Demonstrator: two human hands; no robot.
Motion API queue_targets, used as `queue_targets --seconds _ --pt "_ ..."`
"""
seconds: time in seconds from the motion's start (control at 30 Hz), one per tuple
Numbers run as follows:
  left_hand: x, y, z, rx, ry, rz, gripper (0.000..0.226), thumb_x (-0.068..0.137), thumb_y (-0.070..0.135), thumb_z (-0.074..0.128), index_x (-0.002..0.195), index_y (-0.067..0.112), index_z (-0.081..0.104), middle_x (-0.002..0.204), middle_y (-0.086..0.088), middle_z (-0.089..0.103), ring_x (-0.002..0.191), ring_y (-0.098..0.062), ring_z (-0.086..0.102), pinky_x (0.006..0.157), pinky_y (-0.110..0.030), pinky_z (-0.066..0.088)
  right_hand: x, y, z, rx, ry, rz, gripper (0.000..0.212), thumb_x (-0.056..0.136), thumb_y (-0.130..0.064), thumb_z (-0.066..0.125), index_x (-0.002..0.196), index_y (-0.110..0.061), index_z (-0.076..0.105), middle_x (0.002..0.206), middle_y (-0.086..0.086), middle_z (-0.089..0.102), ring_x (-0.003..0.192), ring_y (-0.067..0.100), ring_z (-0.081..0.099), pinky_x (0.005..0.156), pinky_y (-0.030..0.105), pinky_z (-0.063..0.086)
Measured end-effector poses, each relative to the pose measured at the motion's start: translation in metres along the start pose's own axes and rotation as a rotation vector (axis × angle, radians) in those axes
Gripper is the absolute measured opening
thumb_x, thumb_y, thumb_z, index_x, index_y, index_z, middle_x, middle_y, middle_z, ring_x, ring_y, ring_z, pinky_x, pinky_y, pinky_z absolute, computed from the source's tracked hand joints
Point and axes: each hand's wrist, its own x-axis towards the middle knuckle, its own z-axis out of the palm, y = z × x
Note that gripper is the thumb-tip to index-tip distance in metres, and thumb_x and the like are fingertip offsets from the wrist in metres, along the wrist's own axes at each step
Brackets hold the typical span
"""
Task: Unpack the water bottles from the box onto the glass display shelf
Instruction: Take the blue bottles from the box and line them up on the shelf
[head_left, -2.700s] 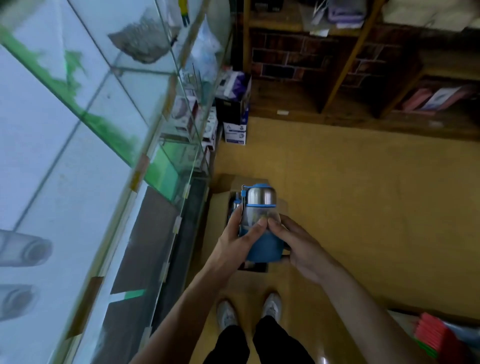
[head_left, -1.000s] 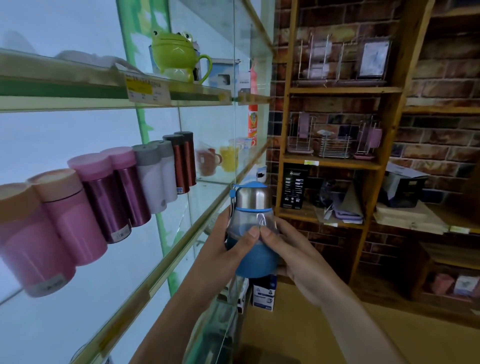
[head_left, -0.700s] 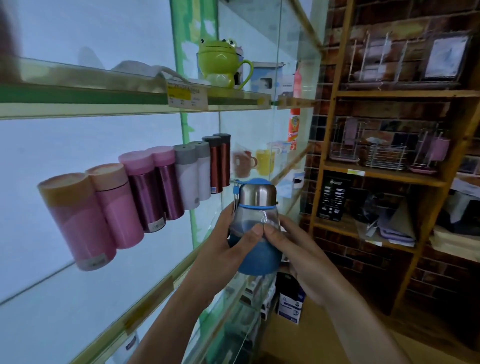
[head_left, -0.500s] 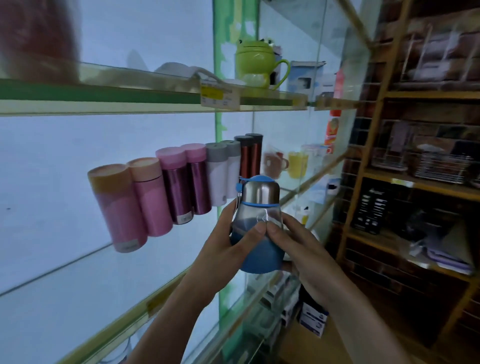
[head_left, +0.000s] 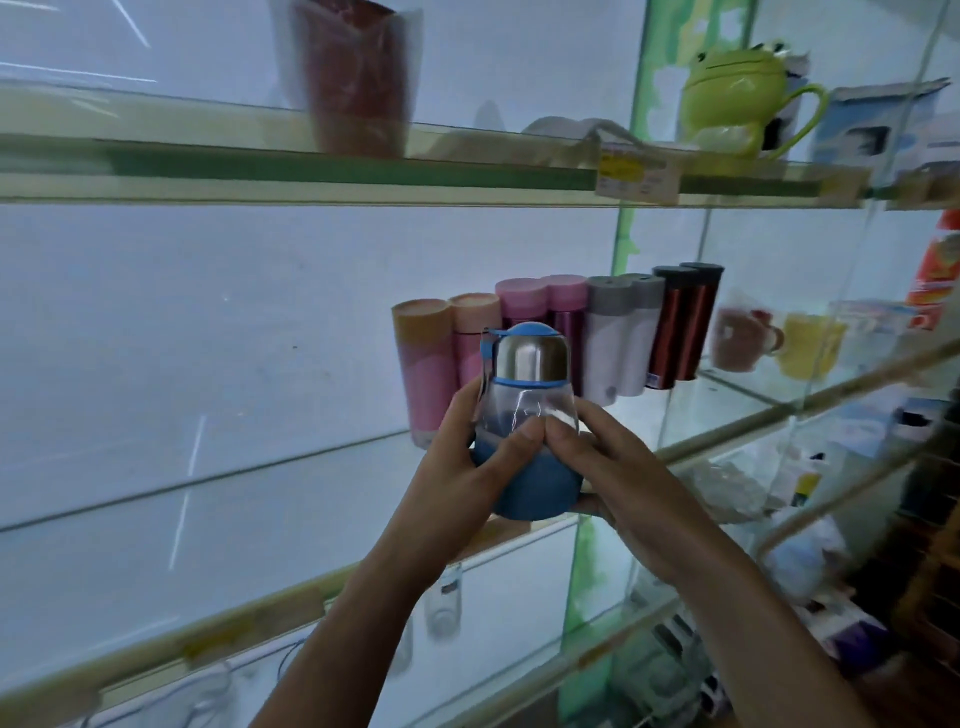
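I hold a squat water bottle (head_left: 527, 415) with a blue base, clear body and steel cap upright in both hands. My left hand (head_left: 462, 467) wraps its left side and my right hand (head_left: 602, 467) its right side, thumbs meeting on the front. The bottle hangs just in front of the glass display shelf (head_left: 234, 499), near its front edge. Behind it a row of pink, grey and red flasks (head_left: 613, 338) stands on that shelf. The box is out of view.
The shelf stretch left of the flasks holds nothing I can see. An upper glass shelf (head_left: 311, 171) carries a red cup (head_left: 358, 78) and a green frog mug (head_left: 732, 98). Red and yellow mugs (head_left: 779, 343) stand further right. Lower shelves hold glasses and packages.
I lifted the bottle from the box on the floor up to shelf height. My view swung left toward the glass shelves; both hands kept the same grip.
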Motion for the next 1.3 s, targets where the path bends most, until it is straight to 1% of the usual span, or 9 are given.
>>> queue_targets --seconds 0.1,0.2,0.4,0.5,0.63,0.8,0.9,1.0,1.3 --pt "-0.008 0.004 -0.021 0.032 0.071 -0.014 0.054 0.084 0.047 0.064 0.136 0.043 0.047 0.124 0.013 0.066 0.105 -0.001 0.067 0.079 -0.020 0.059 0.013 0.001 0.022 0.019 -0.079 -0.007 0.051 0.081 -0.050 0.064 0.131 -0.036 0.063 0.116 -0.008 0.076 0.105 0.009 0.073 0.079 0.033 0.064" --pt "-0.016 0.007 -0.041 0.046 0.130 -0.014 0.052 0.089 0.038 0.064 0.139 0.040 0.046 0.123 0.008 0.067 0.104 -0.002 0.068 0.077 -0.019 0.058 0.024 0.003 0.044 0.046 -0.138 -0.016 0.050 0.085 -0.047 0.063 0.133 -0.031 0.063 0.120 -0.006 0.075 0.108 0.011 0.073 0.080 0.033 0.063" --pt "-0.034 0.010 -0.090 0.115 0.257 -0.022 0.059 0.086 0.043 0.065 0.141 0.042 0.044 0.125 0.009 0.068 0.104 -0.001 0.069 0.080 -0.020 0.058 0.046 0.007 0.094 0.071 -0.272 -0.024 0.053 0.090 -0.047 0.062 0.141 -0.030 0.057 0.130 -0.004 0.071 0.116 0.016 0.070 0.090 0.044 0.063" --pt "-0.044 0.013 -0.115 0.157 0.303 -0.046 0.059 0.088 0.046 0.065 0.142 0.045 0.041 0.129 0.011 0.065 0.105 0.001 0.068 0.079 -0.019 0.058 0.053 0.009 0.122 0.108 -0.287 -0.011 0.063 0.083 -0.049 0.065 0.143 -0.032 0.053 0.128 -0.005 0.071 0.112 0.013 0.072 0.086 0.040 0.063" --pt "-0.059 0.015 -0.149 0.214 0.367 -0.056 0.061 0.091 0.045 0.064 0.147 0.043 0.039 0.134 0.011 0.063 0.111 -0.004 0.067 0.088 -0.022 0.059 0.058 0.008 0.161 0.106 -0.354 -0.014 0.062 0.082 -0.049 0.063 0.141 -0.034 0.053 0.126 -0.001 0.072 0.112 0.014 0.072 0.081 0.035 0.063" --pt "-0.083 0.019 -0.193 0.245 0.437 -0.065 0.060 0.091 0.046 0.065 0.146 0.044 0.041 0.132 0.011 0.064 0.110 -0.004 0.068 0.089 -0.026 0.060 0.063 0.005 0.211 0.087 -0.449 -0.018 0.061 0.084 -0.051 0.061 0.143 -0.036 0.051 0.131 -0.003 0.069 0.119 0.017 0.068 0.092 0.045 0.062" --pt "-0.099 0.023 -0.218 0.256 0.478 -0.074 0.060 0.091 0.044 0.067 0.146 0.044 0.042 0.132 0.013 0.063 0.108 -0.002 0.068 0.087 -0.025 0.060 0.062 0.004 0.239 0.098 -0.492 -0.024 0.058 0.086 -0.050 0.062 0.141 -0.037 0.053 0.129 -0.008 0.069 0.120 0.014 0.067 0.090 0.042 0.063" --pt "-0.113 0.025 -0.240 0.271 0.515 -0.086 0.063 0.089 0.045 0.068 0.146 0.044 0.042 0.134 0.014 0.061 0.110 -0.007 0.068 0.090 -0.029 0.060 0.061 0.003 0.266 0.120 -0.529 -0.033 0.054 0.085 -0.049 0.063 0.137 -0.039 0.055 0.122 -0.013 0.072 0.116 0.011 0.068 0.085 0.038 0.063" --pt "-0.144 0.027 -0.295 0.306 0.594 -0.110 0.070 0.086 0.049 0.070 0.148 0.044 0.038 0.140 0.012 0.057 0.119 -0.013 0.064 0.096 -0.037 0.059 0.062 -0.003 0.327 0.067 -0.637 -0.048 0.053 0.089 -0.048 0.064 0.140 -0.038 0.054 0.128 -0.005 0.071 0.116 0.011 0.069 0.086 0.036 0.063"
